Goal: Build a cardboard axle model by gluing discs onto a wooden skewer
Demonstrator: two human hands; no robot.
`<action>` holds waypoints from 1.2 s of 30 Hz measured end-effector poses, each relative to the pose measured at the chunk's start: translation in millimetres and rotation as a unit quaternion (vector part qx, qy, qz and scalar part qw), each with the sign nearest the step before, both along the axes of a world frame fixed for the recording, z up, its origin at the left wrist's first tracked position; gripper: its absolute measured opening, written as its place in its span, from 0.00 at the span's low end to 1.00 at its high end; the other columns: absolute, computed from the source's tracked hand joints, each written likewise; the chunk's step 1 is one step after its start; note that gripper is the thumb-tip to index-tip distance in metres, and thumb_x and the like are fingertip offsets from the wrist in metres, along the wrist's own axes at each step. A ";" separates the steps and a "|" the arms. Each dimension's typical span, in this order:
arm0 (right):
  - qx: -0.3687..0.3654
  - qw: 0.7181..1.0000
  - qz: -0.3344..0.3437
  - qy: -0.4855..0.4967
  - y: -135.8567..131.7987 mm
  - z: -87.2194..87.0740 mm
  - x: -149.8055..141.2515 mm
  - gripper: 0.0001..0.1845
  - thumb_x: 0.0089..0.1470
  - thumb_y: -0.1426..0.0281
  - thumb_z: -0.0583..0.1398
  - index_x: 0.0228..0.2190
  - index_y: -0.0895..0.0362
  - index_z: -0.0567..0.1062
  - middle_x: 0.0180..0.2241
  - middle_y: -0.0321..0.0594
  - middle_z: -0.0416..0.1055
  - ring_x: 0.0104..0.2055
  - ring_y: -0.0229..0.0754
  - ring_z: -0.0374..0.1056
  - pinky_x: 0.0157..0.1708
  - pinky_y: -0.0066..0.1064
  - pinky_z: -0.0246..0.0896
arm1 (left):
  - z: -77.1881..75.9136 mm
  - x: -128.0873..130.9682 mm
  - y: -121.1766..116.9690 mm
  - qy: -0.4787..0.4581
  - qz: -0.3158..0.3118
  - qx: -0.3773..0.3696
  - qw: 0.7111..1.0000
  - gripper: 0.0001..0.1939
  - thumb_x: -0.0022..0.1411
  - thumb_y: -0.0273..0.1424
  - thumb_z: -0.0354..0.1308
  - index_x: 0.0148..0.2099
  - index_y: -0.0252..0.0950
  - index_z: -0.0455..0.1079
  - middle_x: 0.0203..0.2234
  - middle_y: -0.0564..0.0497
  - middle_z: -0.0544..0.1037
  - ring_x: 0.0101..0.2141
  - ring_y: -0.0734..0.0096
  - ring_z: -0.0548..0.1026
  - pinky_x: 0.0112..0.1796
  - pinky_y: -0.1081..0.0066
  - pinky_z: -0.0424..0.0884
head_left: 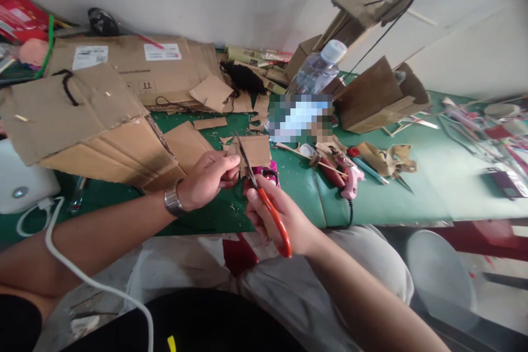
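My right hand (277, 221) grips orange-handled scissors (275, 220), blades pointing up and away toward a small cardboard piece (256, 149). My left hand (208, 177), with a metal watch on the wrist, pinches the near left edge of that cardboard piece, fingers closed on it. The scissor blades meet the cardboard's left part. Both hands hover just above the front of the green table (412, 198), over my lap.
Large flattened cardboard boxes (94, 121) fill the left. A pink glue gun (350, 179), a water bottle (315, 71), cardboard constructions (375, 96), scraps and sticks lie behind. A white cable (78, 272) crosses my left arm. A white stool (439, 272) stands at right.
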State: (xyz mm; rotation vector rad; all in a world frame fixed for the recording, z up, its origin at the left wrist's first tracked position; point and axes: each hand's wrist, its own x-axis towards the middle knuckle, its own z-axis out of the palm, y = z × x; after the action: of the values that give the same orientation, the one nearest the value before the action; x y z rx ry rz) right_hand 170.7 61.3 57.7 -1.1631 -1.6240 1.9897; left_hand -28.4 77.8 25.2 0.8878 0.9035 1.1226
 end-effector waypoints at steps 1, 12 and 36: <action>-0.006 1.000 0.000 -0.004 -0.4 0.7 -1.4 0.28 0.70 0.39 0.59 0.37 0.48 0.59 0.20 0.21 0.61 0.15 0.33 0.58 0.12 0.23 0.53 | 0.0 0.2 -0.1 -0.001 0.003 -0.002 1.000 0.24 0.62 0.45 0.64 0.22 0.39 0.61 0.16 0.56 0.63 0.18 0.78 0.58 0.23 0.72 0.52; -0.005 0.999 0.003 -0.034 -0.2 6.8 -4.4 0.26 0.69 0.42 0.63 0.37 0.48 0.61 0.17 0.20 0.61 0.13 0.34 0.60 0.11 0.23 0.55 | 3.1 0.1 2.4 -0.028 0.002 -0.006 1.000 0.25 0.62 0.45 0.65 0.21 0.38 0.60 0.16 0.56 0.62 0.18 0.79 0.56 0.22 0.73 0.51; 0.071 0.997 0.017 -0.008 19.5 30.7 28.6 0.29 0.67 0.37 0.61 0.40 0.50 0.67 0.31 0.32 0.63 0.26 0.39 0.60 0.23 0.32 0.59 | -1.5 -17.3 4.1 0.021 -0.136 0.048 0.989 0.25 0.62 0.44 0.65 0.21 0.39 0.59 0.16 0.57 0.60 0.19 0.77 0.59 0.23 0.72 0.53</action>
State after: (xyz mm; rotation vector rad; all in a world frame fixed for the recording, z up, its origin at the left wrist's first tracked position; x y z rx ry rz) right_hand 199.2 80.8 88.4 -1.1078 -1.7722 1.8554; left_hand -45.7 81.9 23.7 1.0829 0.7409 0.9203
